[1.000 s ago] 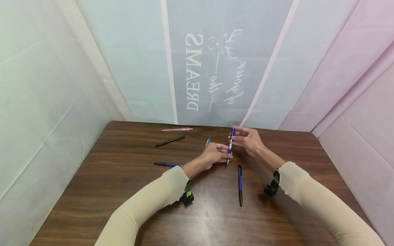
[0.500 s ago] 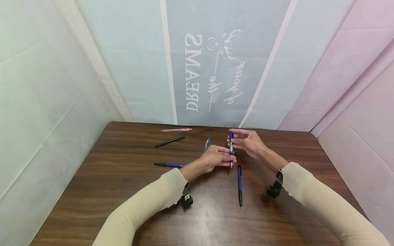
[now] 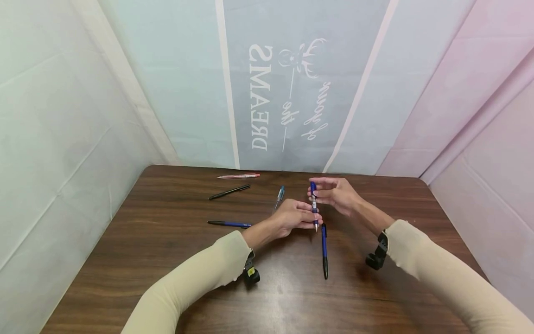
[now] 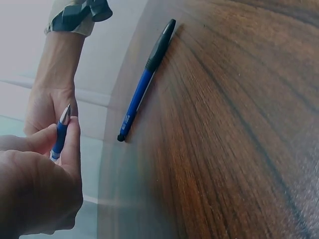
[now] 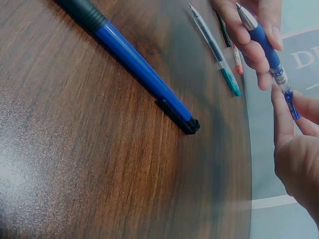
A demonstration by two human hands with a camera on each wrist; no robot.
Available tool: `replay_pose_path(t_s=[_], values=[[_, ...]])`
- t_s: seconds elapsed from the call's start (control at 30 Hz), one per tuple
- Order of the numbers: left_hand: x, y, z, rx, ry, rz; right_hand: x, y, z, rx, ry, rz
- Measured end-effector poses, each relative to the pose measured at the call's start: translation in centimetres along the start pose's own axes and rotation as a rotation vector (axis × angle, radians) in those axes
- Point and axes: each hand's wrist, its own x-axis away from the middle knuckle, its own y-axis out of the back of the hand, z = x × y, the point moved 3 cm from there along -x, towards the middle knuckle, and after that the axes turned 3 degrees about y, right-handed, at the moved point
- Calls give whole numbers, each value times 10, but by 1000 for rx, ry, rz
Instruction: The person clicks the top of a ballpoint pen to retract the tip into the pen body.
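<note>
Both hands hold one blue pen (image 3: 314,204) with a silver tip and a clear, printed middle, raised over the table. My left hand (image 3: 290,216) pinches its lower, tip end between thumb and fingers. At the upper end, my right hand (image 3: 338,194) pinches the blue cap part. In the left wrist view the pen's silver tip (image 4: 65,114) sticks out past the left fingers. The right wrist view shows the pen's blue grip (image 5: 265,46) at the left fingers and its far end between the right thumb and finger.
A blue and black pen (image 3: 324,250) lies just in front of the hands. Another blue and black pen (image 3: 228,224) lies by the left wrist. Farther back are a black pen (image 3: 229,191), a red clear pen (image 3: 238,176) and a teal clear pen (image 3: 280,195). A curtain (image 3: 200,93) hangs behind the table.
Both hands have come slightly nearer the front with the blue pen, which has turned a little, its tip now to the right. More of the teal pen shows behind the left hand.
</note>
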Motion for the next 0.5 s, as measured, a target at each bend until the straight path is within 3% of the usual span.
replay_pose_path(t_s=[0.5], values=[[9, 1, 1, 2, -4, 38, 4, -5, 1, -2, -43, 21]])
